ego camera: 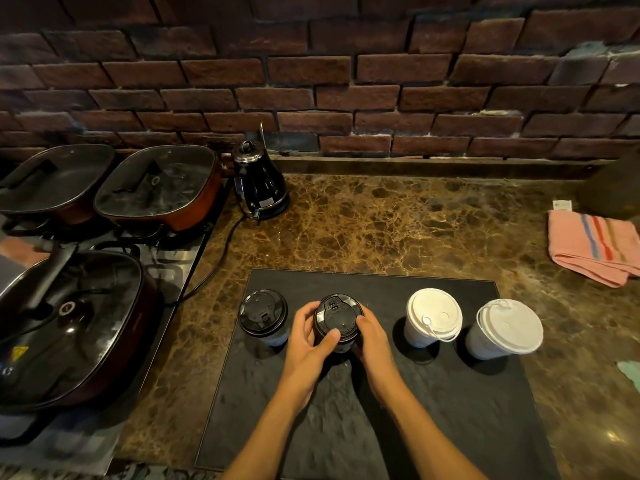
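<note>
Several lidded paper cups stand in a row on a black mat [433, 427]. The second cup from the left has a black lid [336, 315], and both my hands are around it. My left hand [308, 341] grips its left side, thumb lying on the lid's front rim. My right hand [372, 336] grips its right side. To the left stands another black-lidded cup [263, 313]. To the right stand two white-lidded cups [434, 315] [507, 327].
The mat lies on a brown marble counter [381, 223]. A black kettle [259, 183] with its cord stands at the back left. Three lidded pans [69, 320] sit on the hob at the left. A pink striped towel [592, 245] lies at the right. A brick wall runs behind.
</note>
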The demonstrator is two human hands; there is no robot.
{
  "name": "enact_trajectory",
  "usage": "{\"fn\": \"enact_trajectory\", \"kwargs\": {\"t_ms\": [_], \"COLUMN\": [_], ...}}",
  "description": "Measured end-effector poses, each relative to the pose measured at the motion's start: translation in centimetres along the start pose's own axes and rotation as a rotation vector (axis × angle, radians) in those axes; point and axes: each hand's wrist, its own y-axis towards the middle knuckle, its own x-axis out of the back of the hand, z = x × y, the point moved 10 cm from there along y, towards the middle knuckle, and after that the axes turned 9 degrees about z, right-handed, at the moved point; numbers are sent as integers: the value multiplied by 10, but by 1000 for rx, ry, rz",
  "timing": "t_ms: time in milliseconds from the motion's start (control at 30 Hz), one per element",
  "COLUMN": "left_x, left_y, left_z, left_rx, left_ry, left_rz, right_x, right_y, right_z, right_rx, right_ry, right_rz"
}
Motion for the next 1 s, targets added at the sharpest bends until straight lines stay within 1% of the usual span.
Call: {"fn": "enact_trajectory", "kwargs": {"t_ms": [200, 400, 500, 533, 600, 667, 733, 767, 800, 867, 933, 1000], "left_x": [4, 17, 11, 8, 0, -22, -54, -70, -83, -107, -124, -141], "left_y": [-4, -9, -25, -32, -49, -64, -75, -78, -78, -72, -59, -45], "left_z": [3, 22, 35, 42, 50, 47, 37, 30, 22, 7, -2, -15], "left_rx": [8, 175, 257, 280, 294, 222, 66, -28, -131, -288, -349, -400], "left_ry": [94, 37, 56, 113, 377, 726, 1078, 1208, 1290, 1354, 1384, 1410], "left_rz": [-63, -155, -152, -151, -131, -28, 98, 140, 158, 165, 163, 158], "right_x": [2, 15, 23, 27, 37, 54, 77, 89, 101, 120, 131, 139], "right_y": [-3, -15, -33, -40, -58, -80, -102, -111, -118, -126, -125, -116], "right_z": [-2, -4, 3, 5, 8, 5, -2, -3, -4, -3, 1, 5], "right_rx": [-33, -59, -30, -25, -9, -2, -29, -48, -72, -104, -107, -104], "right_ry": [-30, -1, -106, -158, -250, -371, -532, -615, -691, -816, -951, -1014], "right_rz": [-27, -143, -166, -167, -183, -233, -304, -334, -360, -373, -343, -308]}}
